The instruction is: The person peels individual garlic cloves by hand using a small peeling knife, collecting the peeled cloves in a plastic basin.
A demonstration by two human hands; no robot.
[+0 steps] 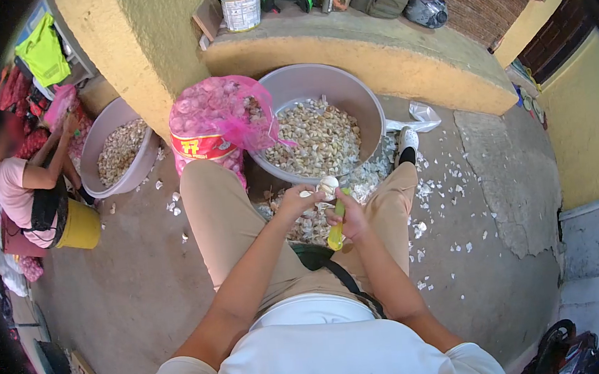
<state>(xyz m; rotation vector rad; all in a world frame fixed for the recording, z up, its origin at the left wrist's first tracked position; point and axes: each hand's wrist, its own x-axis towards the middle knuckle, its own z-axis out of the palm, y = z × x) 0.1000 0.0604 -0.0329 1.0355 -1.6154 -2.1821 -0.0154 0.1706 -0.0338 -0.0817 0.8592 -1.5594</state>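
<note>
My left hand [296, 202] pinches a pale garlic bulb [328, 185] between my knees. My right hand [350, 217] grips a knife with a yellow-green handle [337, 232]; its tip is hidden against the bulb. Both hands hover over a heap of garlic skins [309, 225] on the ground. Just beyond them stands a big grey basin [370, 104] full of peeled cloves and skins. A pink mesh sack of garlic bulbs [213, 123] leans against the basin's left side.
A second grey basin [102, 136] with garlic stands at the left, where a seated person [21, 184] works beside a yellow bucket [80, 227]. A yellow ledge [345, 50] holds a white bucket [241, 5] and bags. Garlic skins [448, 203] litter the concrete floor.
</note>
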